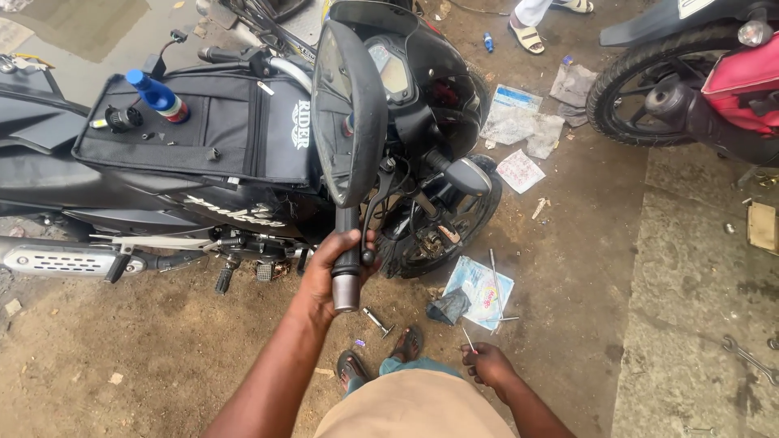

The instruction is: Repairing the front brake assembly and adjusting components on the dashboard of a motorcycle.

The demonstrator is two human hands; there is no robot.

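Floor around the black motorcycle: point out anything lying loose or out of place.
Crumpled papers and rags lie scattered on the dirt beside the front wheel. A loose bolt and a plastic packet lie near the sandalled feet. A spanner sits on the concrete ledge.

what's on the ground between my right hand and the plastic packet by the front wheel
In the head view, a thin metal rod rises from the right hand toward the plastic packet; otherwise bare dirt floor. The left hand grips the handlebar grip.

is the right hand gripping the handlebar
No, the left hand grips the handlebar grip, while the right hand hangs low near the knee, pinching a thin metal rod.
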